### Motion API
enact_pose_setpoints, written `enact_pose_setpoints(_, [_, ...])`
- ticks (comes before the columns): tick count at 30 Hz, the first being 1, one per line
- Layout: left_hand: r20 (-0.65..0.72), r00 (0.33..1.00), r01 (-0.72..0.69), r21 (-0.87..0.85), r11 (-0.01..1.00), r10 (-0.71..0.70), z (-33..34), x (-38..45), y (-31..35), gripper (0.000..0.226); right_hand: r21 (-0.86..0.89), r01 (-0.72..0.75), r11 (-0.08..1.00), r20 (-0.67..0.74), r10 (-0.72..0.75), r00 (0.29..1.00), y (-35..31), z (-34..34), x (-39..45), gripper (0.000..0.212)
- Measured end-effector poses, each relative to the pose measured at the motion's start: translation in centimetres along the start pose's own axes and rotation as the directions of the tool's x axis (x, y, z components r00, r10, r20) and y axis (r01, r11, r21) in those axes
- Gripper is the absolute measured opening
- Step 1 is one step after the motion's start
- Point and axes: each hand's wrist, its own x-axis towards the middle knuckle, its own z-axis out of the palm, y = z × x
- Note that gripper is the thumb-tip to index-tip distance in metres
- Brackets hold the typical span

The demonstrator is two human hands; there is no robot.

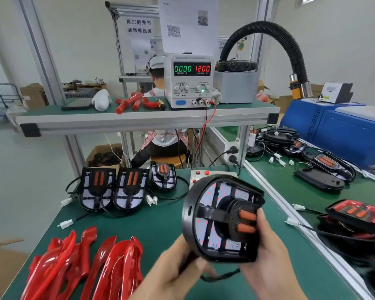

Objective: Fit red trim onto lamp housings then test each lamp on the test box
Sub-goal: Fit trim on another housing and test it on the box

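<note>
While a black lamp housing point(222, 219) is held above the green desk point(160, 221), face up toward the camera, it is grasped by both hands: the left hand point(178, 269) at its lower edge, the right hand point(266, 252) at its right side. No red trim is fitted to it yet. Red trim pieces point(85, 265) lie piled at lower left, within reach. Behind the housing, the test box point(200, 175) is partly hidden. Presumably the housing is tilted for inspection.

Single head view, looking forward-down, close over green bench point(160, 224).
</note>
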Motion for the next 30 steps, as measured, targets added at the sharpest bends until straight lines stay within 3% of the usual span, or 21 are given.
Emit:
enact_pose_setpoints(2, [-0.227, 0.973, 0.066, 0.091, 0.994, -0.044, 0.4, -0.7, -1.8, 0.031, -0.171, 0.02, 0.985, -0.047, -0.029, 0.998, -0.1, -0.7, -0.5, 0.05])
enact_pose_setpoints(3, [-0.383, 0.917, 0.108, -0.039, 0.993, -0.114, 0.8, -0.6, -2.1, 0.018, -0.297, 0.035, 0.954, -0.066, -0.057, 0.996, 0.0, -1.2, -0.7, 0.048])
enact_pose_setpoints(4, [-0.447, 0.861, 0.182, -0.174, 0.968, -0.243, 0.9, -0.4, -2.0, 0.009, -0.439, 0.033, 0.898, -0.076, -0.073, 0.994, -0.1, -1.5, -1.1, 0.047])
enact_pose_setpoints(6, [-0.327, 0.833, 0.268, -0.467, 0.843, -0.446, 2.1, -0.1, -2.1, 0.025, -0.543, 0.001, 0.84, -0.065, -0.043, 0.997, -0.2, -2.6, -1.5, 0.049])
enact_pose_setpoints(8, [-0.268, 0.775, 0.29, -0.654, 0.699, -0.572, 2.2, 0.6, -3.4, 0.035, -0.656, -0.027, 0.755, -0.086, -0.04, 0.995, -0.3, -3.8, -1.7, 0.05])
enact_pose_setpoints(10, [-0.329, 0.713, 0.253, -0.702, 0.665, -0.619, 1.9, 1.4, -5.7, 0.056, -0.735, -0.09, 0.672, -0.147, -0.028, 0.989, -0.2, -4.5, -1.8, 0.048])
enact_pose_setpoints(12, [-0.349, 0.656, 0.259, -0.729, 0.634, -0.669, 1.2, 2.8, -8.2, 0.051, -0.792, -0.141, 0.593, -0.208, -0.045, 0.977, 0.4, -5.5, -1.7, 0.048])
enact_pose_setpoints(14, [-0.399, 0.512, 0.35, -0.712, 0.609, -0.761, 0.2, 3.3, -9.9, 0.04, -0.817, -0.213, 0.536, -0.267, -0.025, 0.963, 1.6, -6.2, -1.5, 0.049])
enact_pose_setpoints(15, [-0.413, 0.508, 0.339, -0.711, 0.616, -0.756, -0.3, 2.2, -10.5, 0.046, -0.818, -0.236, 0.525, -0.286, -0.014, 0.958, 2.3, -6.5, -1.4, 0.049])
enact_pose_setpoints(16, [-0.379, 0.567, 0.295, -0.735, 0.61, -0.732, -0.5, 1.1, -10.9, 0.056, -0.819, -0.247, 0.518, -0.297, -0.014, 0.955, 2.9, -6.8, -1.1, 0.049])
enact_pose_setpoints(18, [-0.386, 0.573, 0.329, -0.699, 0.634, -0.723, -1.1, 0.4, -10.8, 0.074, -0.836, -0.251, 0.488, -0.302, -0.026, 0.953, 4.1, -6.9, -0.6, 0.05])
enact_pose_setpoints(20, [-0.471, 0.51, 0.437, -0.579, 0.688, -0.72, -2.1, 0.4, -10.6, 0.082, -0.853, -0.242, 0.462, -0.284, -0.021, 0.959, 5.1, -6.9, -0.3, 0.049])
enact_pose_setpoints(22, [-0.639, 0.422, 0.59, -0.346, 0.729, -0.644, -2.8, 0.0, -9.4, 0.072, -0.862, -0.225, 0.453, -0.259, -0.013, 0.966, 5.8, -6.9, -0.1, 0.048])
enact_pose_setpoints(24, [-0.738, 0.471, 0.66, -0.069, 0.748, -0.483, -2.9, -0.8, -8.3, 0.06, -0.878, -0.2, 0.435, -0.225, -0.004, 0.974, 6.2, -6.9, -0.1, 0.046])
enact_pose_setpoints(25, [-0.74, 0.5, 0.66, -0.011, 0.751, -0.45, -2.8, -1.3, -8.0, 0.056, -0.881, -0.196, 0.43, -0.216, 0.0, 0.976, 6.3, -7.0, 0.0, 0.046])
enact_pose_setpoints(30, [-0.765, 0.54, 0.628, 0.087, 0.773, -0.352, -1.3, -3.1, -6.4, 0.039, -0.9, -0.181, 0.397, -0.206, -0.023, 0.978, 7.4, -7.3, 0.0, 0.046])
